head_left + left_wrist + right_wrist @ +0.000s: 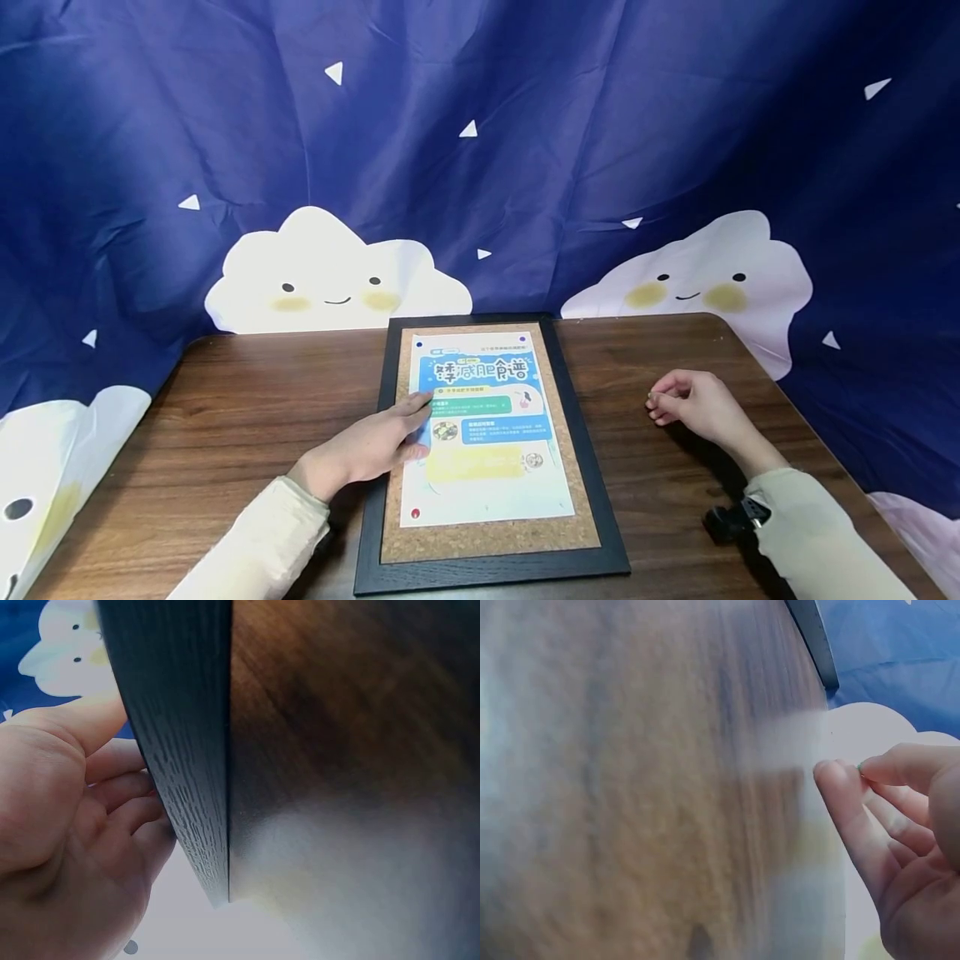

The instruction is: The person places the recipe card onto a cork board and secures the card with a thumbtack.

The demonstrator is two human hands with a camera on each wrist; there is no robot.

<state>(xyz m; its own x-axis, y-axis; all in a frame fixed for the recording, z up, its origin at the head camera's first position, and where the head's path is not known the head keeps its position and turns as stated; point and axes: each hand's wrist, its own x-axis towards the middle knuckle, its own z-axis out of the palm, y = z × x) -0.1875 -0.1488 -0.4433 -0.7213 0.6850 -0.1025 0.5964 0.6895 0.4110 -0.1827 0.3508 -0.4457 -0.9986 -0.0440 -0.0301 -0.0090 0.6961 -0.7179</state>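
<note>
A black-framed cork board point(487, 540) lies on the table, bearing a printed poster point(487, 496) with blue, green and yellow blocks. Round tacks mark three poster corners: a blue tack point(419, 344), a purple tack point(522, 339) and a red tack point(416, 513). My left hand point(367, 442) rests across the board's left edge, fingers laid out on the poster; the left wrist view shows it beside the black frame point(176, 727). Right of the board, my right hand point(697, 404) pinches a tiny greenish pin-like piece point(861, 769) between thumb and forefinger, mostly hidden by the fingertips.
Dark wooden table point(300, 375) extends on both sides of the board. Behind it hangs a blue curtain point(525, 167) printed with white clouds and triangles. A black wrist device point(731, 522) sits at the right sleeve.
</note>
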